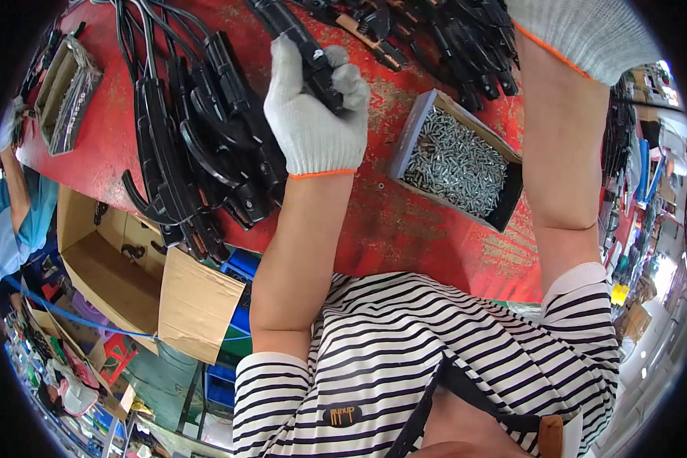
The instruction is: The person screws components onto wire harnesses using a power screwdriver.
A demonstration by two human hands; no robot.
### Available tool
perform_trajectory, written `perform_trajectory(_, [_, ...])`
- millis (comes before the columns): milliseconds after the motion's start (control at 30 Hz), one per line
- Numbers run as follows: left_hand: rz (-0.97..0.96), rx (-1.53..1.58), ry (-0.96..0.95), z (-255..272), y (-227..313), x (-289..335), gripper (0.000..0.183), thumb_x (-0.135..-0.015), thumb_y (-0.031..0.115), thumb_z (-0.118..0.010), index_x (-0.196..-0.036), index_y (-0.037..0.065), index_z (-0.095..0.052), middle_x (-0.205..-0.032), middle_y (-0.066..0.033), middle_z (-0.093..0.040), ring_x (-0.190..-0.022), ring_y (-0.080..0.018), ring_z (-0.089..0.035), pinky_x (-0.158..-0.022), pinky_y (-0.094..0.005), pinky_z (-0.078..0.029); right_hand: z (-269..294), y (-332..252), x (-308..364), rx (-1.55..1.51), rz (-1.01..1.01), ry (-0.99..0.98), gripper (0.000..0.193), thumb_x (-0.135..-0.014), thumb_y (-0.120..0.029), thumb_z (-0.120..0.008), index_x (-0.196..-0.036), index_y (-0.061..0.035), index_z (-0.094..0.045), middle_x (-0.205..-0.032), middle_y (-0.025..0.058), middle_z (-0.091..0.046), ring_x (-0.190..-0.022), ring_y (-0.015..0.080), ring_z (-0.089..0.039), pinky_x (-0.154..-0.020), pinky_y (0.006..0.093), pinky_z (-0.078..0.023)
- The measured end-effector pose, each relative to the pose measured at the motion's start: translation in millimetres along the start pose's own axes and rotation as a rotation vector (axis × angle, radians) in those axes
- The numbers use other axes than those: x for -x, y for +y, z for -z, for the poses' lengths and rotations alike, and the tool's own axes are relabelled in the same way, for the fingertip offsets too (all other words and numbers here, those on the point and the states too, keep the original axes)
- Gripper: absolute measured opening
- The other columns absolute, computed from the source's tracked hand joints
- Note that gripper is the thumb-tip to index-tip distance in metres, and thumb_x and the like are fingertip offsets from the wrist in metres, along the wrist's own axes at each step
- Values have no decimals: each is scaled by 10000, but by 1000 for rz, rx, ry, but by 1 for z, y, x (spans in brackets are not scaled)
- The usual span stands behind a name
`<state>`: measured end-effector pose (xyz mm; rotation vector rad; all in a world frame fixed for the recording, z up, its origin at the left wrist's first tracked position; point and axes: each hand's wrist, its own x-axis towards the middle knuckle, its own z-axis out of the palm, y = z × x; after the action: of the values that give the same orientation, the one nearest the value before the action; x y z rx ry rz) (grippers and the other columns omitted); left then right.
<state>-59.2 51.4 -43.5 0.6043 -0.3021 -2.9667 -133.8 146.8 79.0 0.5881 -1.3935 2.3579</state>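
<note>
My left hand [317, 114], in a white knit glove with an orange cuff edge, is closed around a long black plastic handle-like part [298, 38]. A small shiny screw head shows on that part, and its far end runs out at the top edge. At the upper right, my right hand [588, 34] wears the same kind of glove. Its fingers lie beyond the picture, so its grip is hidden. Just left of my left hand lies a heap of black handles with cables [198, 137]. Between my forearms sits an open box of small silver screws [458, 164].
More black parts [458, 46], one with a copper-coloured strip, lie along the far side of the worn red table [389, 244]. A tray [69, 91] stands at the far left, near another person's arm [15, 183]. An open cardboard box [114, 259] is below the table's left edge.
</note>
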Motion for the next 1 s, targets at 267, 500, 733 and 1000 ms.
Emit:
perform_trajectory(267, [-17,71,5,-3,-3,7,453,-1055,473,-534,-974,28,-555,-810,-74,-536,-591,-147,-443,-486,-279,-349,3,-5,-5,17,23,30,199,-993,-244,-670,-1000,-51,-620,-896,58,-663,-720,191,-662,-633,331,-561])
perform_trajectory(500, [39,126,-88,8,-1,1,453,-1045,482,-568,-1002,31,-585,-807,-91,-606,-609,-186,-534,-495,-303,-384,-2,1,-7,30,5,26,192,-993,-236,-671,-1006,-51,-620,-899,57,-663,-722,190,-663,-632,328,-560])
perform_trajectory(733, [67,145,-79,9,1,2,462,-1036,476,-586,-1007,15,-600,-840,-106,-618,-622,-192,-541,-499,-303,-396,-6,2,-7,71,-15,35,186,-993,-228,-671,-1011,-51,-620,-902,57,-662,-724,188,-663,-630,325,-560])
perform_trajectory(1000, [37,111,-26,6,-2,3,467,-1050,475,-582,-1027,9,-600,-857,-105,-621,-633,-184,-542,-515,-296,-408,-13,-1,-8,95,-29,34,178,-992,-220,-671,-1018,-51,-620,-905,56,-661,-726,187,-663,-629,322,-560])
